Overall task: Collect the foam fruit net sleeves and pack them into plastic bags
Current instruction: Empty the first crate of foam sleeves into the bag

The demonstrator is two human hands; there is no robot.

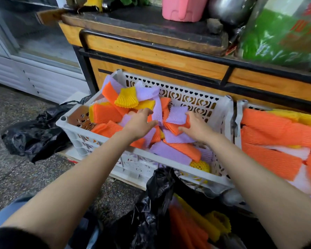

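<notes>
A white plastic crate on the floor holds a loose heap of orange, purple and yellow foam net sleeves. My left hand reaches into the crate with straight fingers lying on the heap. My right hand is beside it, its thumb and fingers pinching a purple sleeve and an orange sleeve under it. An open black plastic bag sits in front of the crate, with orange and yellow sleeves inside.
A second white crate with long orange sleeves stands at the right. A crumpled black bag lies on the floor to the left. Behind is a wooden counter bearing a pink container and a green bag.
</notes>
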